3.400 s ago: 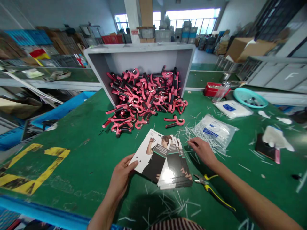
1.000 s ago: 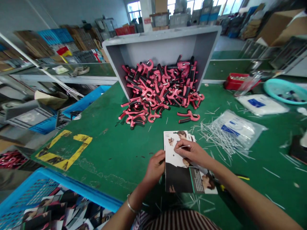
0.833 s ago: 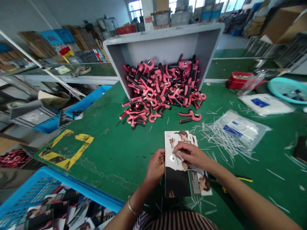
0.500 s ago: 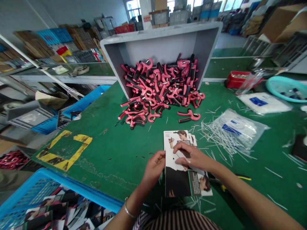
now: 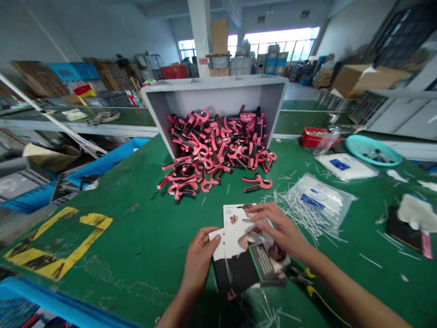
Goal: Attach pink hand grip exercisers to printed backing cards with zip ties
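My left hand [image 5: 200, 253] pinches the white left edge of a printed packaging card [image 5: 234, 269] between thumb and fingers. That card is tilted, white above and black below, with small punched holes near its edge. Beneath it lies a stack of similar cards [image 5: 229, 214]. My right hand [image 5: 282, 228] hovers over or touches the right side of the cards, fingers stretched out and somewhat blurred; its contact is unclear. Beyond the cards, one pink and black hand grip strengthener [image 5: 258, 183] lies alone. Pliers with yellow-black handles [image 5: 309, 282] rest by my right forearm.
A grey crate [image 5: 218, 82] on its side spills pink hand grips [image 5: 218, 146] onto the green table [image 5: 136, 237]. White zip ties [image 5: 297, 212] lie loose beside a plastic bag [image 5: 324, 202]. Farther right are a red box [image 5: 310, 136] and turquoise basin [image 5: 372, 146]. A blue basket [image 5: 51, 300] stands lower left.
The top card has tilted, its left edge now pinched by my left hand. My right hand has shifted toward the cards' right side. The camera view has tipped upward.
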